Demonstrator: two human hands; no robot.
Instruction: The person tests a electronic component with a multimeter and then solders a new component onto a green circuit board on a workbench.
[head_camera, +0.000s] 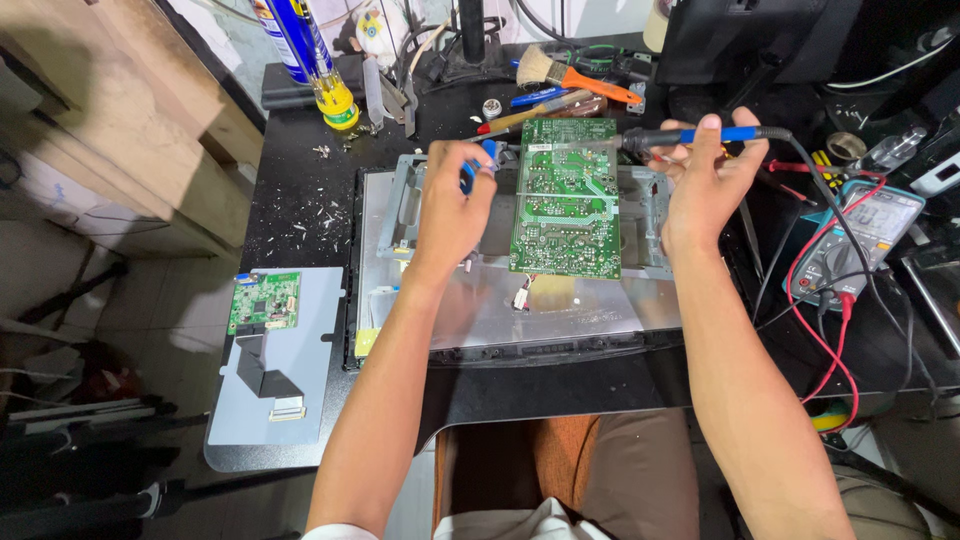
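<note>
1. Right hand (708, 185) up at the far right edge of the green circuit board (566, 200), fingers wrapped around a blue-handled soldering iron (690, 136), its dark front end pointing left toward the board's top right corner.
2. The iron's black cord (835, 215) runs off the back of the handle and down to the right.
3. Left hand (452, 205) sits just left of the board, fingers curled closed on a small blue tool (480, 165); most of that tool is hidden in the hand, so what kind it is can't be told.
4. The circuit board lies flat, solder side up, on the grey metal back (480, 320) of an opened screen, near its top middle, right between the two hands.
5. Over on the left, a smaller green board (264, 301) rests on a grey plate (300, 390), with a flat ribbon cable trailing down from it.
6. To the right, a multimeter (868, 240) with red and black leads.
7. At the back of the black table (300, 190): an orange-handled brush (575, 73) and a yellow-handled screwdriver (325, 75).
</note>
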